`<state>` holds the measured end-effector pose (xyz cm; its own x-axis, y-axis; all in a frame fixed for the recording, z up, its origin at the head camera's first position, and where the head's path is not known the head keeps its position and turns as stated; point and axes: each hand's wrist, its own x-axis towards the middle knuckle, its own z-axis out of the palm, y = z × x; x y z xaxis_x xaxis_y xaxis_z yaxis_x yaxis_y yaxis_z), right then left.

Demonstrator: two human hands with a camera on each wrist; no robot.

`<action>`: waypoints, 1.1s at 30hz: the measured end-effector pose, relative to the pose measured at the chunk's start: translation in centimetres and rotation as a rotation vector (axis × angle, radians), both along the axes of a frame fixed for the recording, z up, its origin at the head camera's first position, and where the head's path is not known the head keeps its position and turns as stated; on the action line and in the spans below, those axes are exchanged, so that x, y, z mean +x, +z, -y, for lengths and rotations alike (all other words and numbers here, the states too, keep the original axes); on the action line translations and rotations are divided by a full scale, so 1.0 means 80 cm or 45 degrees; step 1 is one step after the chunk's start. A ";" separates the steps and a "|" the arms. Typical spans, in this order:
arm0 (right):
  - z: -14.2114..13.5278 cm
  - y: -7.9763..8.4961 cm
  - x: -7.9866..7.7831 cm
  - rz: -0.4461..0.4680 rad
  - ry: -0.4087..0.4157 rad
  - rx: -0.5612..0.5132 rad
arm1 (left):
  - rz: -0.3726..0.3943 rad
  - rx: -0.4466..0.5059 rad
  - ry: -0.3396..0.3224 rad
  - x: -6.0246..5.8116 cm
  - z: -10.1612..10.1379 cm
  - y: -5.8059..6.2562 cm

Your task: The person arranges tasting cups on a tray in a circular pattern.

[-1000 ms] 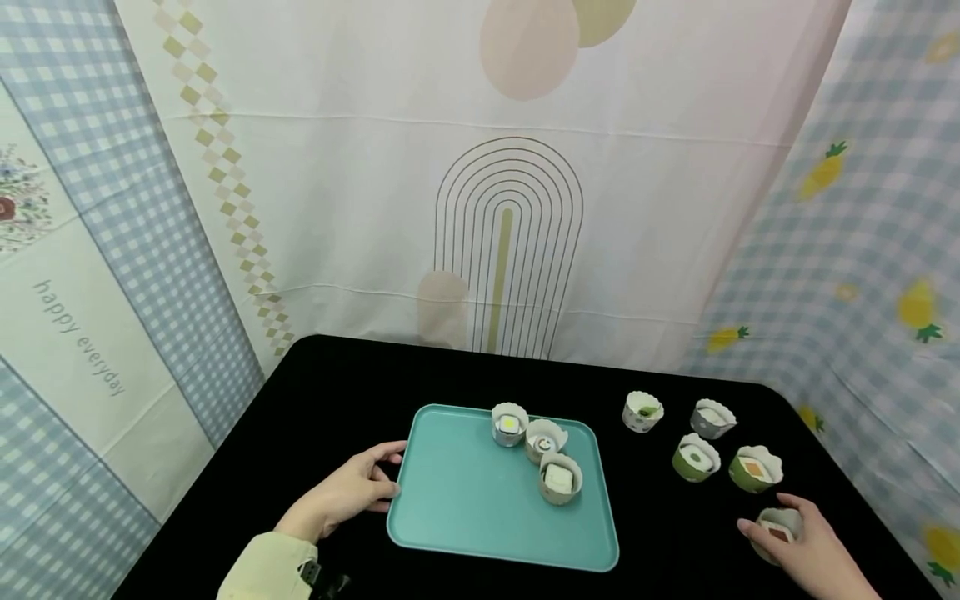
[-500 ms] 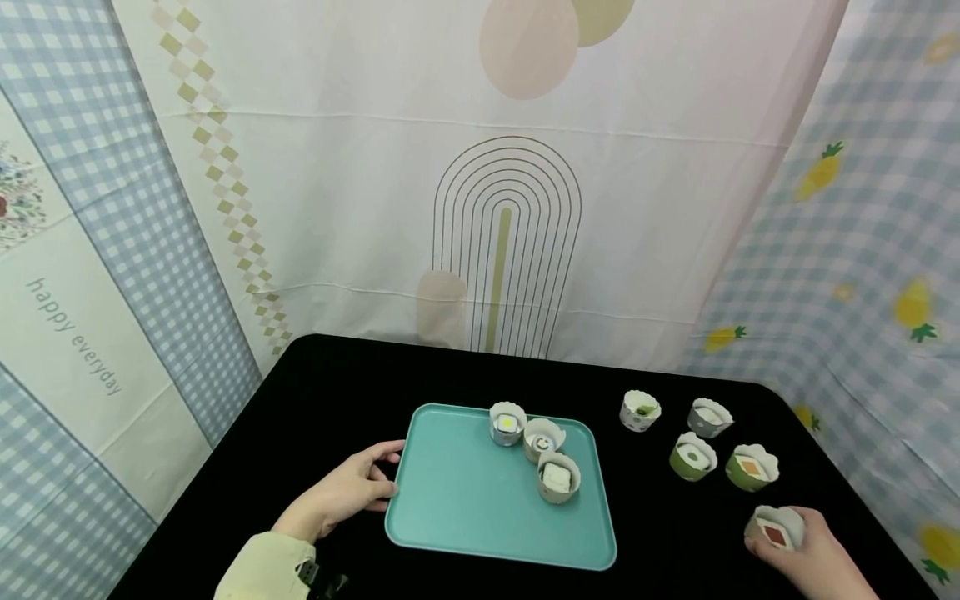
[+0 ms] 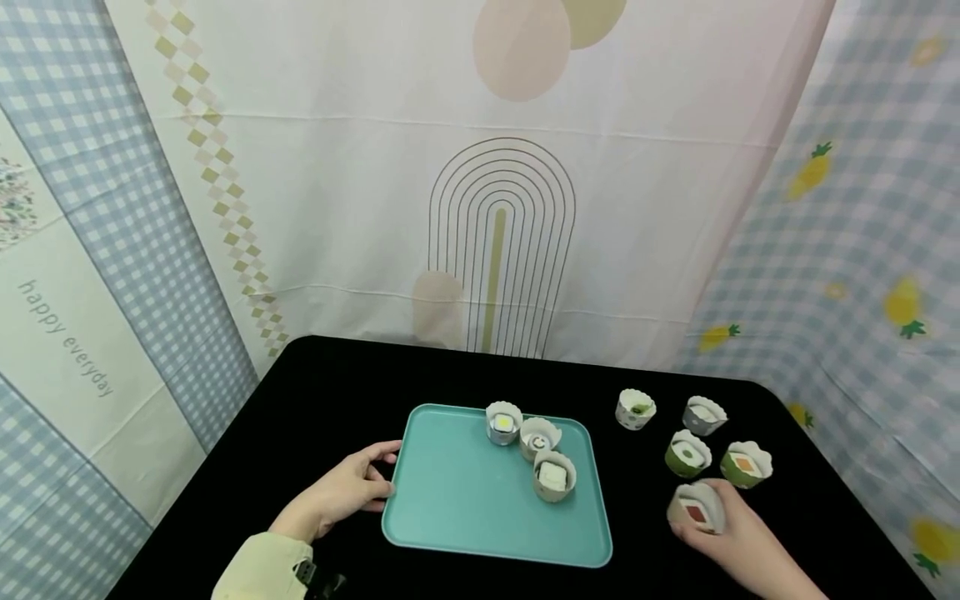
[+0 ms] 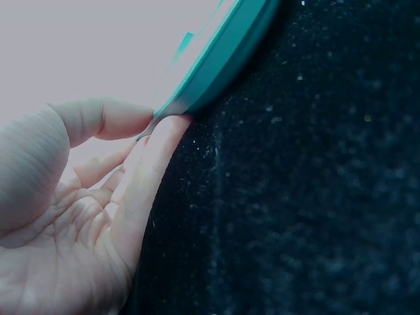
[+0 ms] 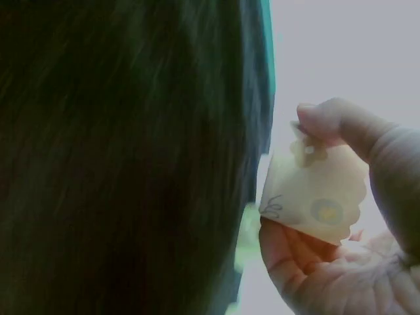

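Note:
My left hand (image 3: 341, 492) pinches the left rim of a teal tray (image 3: 450, 508) between thumb and fingers, which the left wrist view shows close up. In the right hand (image 3: 742, 533) is a paper baking cup (image 3: 678, 504) with a white piece bearing a red-brown square inside. Thumb and fingers grip this cup from its sides, off the table, right of the tray. The right wrist view shows flower prints on the cup's wall. On the tray's right part stand three paper cups: one with a yellow-topped piece (image 3: 504, 422), a middle cup (image 3: 539, 439) and a beige cup (image 3: 553, 477).
Several more paper cups stand on the black table at the right: a dotted white cup (image 3: 635, 410), a grey cup (image 3: 704, 415) and two green cups, one (image 3: 687, 454) left of the other (image 3: 746, 464). Patterned curtains (image 3: 352, 208) hang behind the table.
My right hand has taken hold of the cup with the red-brown square, lifted it and carried it left toward the tray. The left hand stays at the tray's rim.

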<state>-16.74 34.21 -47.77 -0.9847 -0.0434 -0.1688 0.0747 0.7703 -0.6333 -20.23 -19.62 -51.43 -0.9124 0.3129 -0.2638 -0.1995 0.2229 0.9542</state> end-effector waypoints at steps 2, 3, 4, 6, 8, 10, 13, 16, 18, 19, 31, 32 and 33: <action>0.023 0.001 -0.002 -0.037 0.019 -0.026 | 0.004 0.004 -0.002 0.000 0.000 -0.001; 0.033 0.001 -0.004 -0.053 0.029 -0.040 | 0.007 0.007 -0.004 0.000 0.000 -0.001; 0.043 0.002 -0.005 -0.073 0.044 -0.054 | 0.008 0.009 -0.005 -0.001 0.000 -0.002; 0.063 0.003 -0.006 -0.096 0.075 -0.093 | 0.006 0.010 -0.006 -0.001 0.000 -0.003; 0.080 0.005 -0.007 -0.111 0.107 -0.135 | 0.003 0.011 -0.004 -0.001 0.000 -0.004; 0.094 0.005 -0.007 -0.117 0.154 -0.167 | 0.002 0.012 -0.002 -0.001 -0.001 -0.005; 0.111 0.004 -0.006 -0.121 0.224 -0.193 | 0.003 0.015 -0.002 -0.001 0.000 -0.006; 0.124 0.002 -0.005 -0.115 0.302 -0.208 | 0.001 0.013 -0.002 -0.001 0.000 -0.005; 0.131 0.000 -0.004 -0.110 0.341 -0.210 | -0.001 0.010 0.001 -0.001 0.000 -0.004; 0.134 -0.001 -0.005 -0.103 0.354 -0.210 | -0.002 0.008 0.003 0.000 0.000 -0.004; 0.151 -0.014 -0.003 -0.045 0.480 -0.175 | -0.010 0.000 0.007 0.001 0.000 0.000; 0.150 -0.013 -0.002 -0.030 0.480 -0.175 | -0.008 0.002 0.008 0.002 0.000 0.001; 0.150 -0.012 -0.002 -0.019 0.479 -0.174 | -0.005 0.004 0.010 0.002 0.000 0.001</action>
